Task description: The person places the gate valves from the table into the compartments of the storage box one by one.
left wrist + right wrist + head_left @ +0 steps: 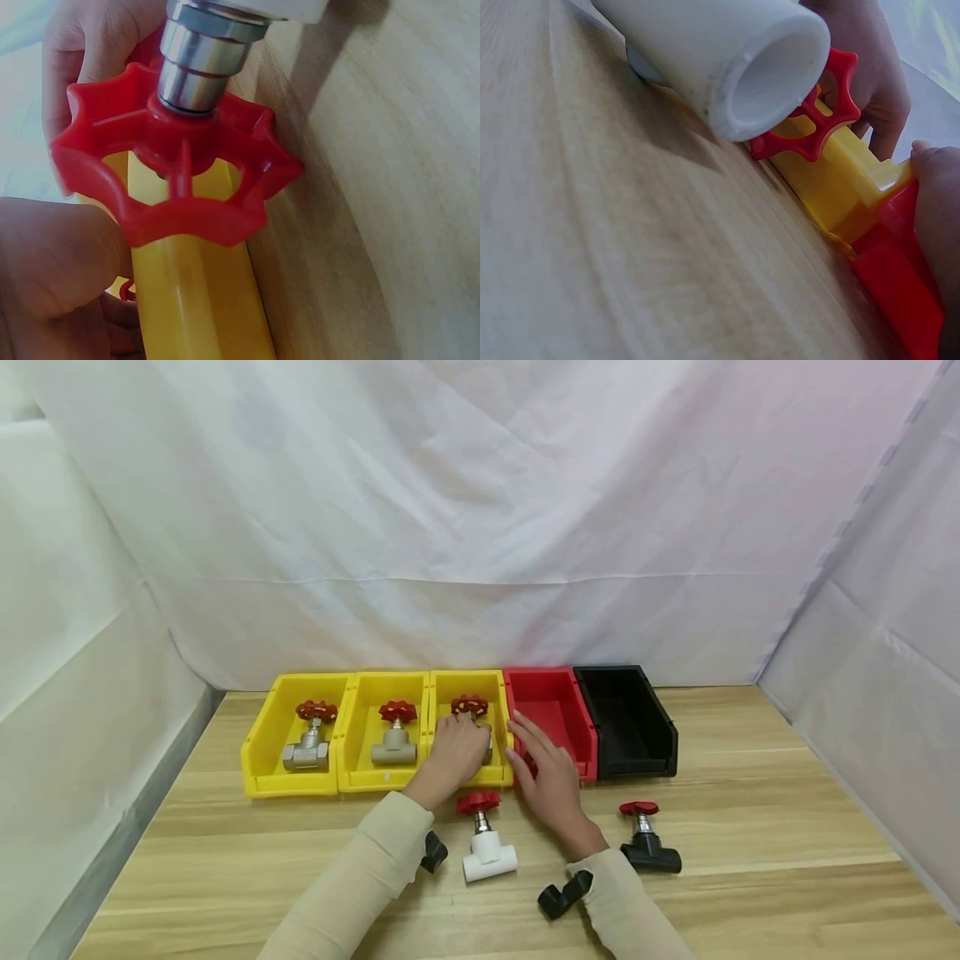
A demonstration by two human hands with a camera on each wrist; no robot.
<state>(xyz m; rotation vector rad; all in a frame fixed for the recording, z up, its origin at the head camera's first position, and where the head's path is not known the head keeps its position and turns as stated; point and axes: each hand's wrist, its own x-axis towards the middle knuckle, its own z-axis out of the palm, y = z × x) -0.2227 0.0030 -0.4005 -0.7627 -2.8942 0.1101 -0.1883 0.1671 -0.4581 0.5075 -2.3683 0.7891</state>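
Note:
My left hand (455, 750) reaches into the third yellow bin (496, 777), its fingers curled round a metal valve (469, 703) with a red handwheel; the hand covers part of the valve body. My right hand (553, 787) has its fingers extended, touching the side where this bin meets the red bin (588, 770). Just in front of the bins, a white valve (489, 853) with a red handwheel lies on the table between my forearms. Its handwheel (180, 217) looms large in the left wrist view, its pipe end (772, 79) in the right wrist view.
Two more yellow bins, the left one (292, 787) and the middle one (377, 780), each hold a valve. At the right end stands an empty black bin (637, 767). A black valve (651, 853) with a red handwheel lies on the table (780, 860) in front of it.

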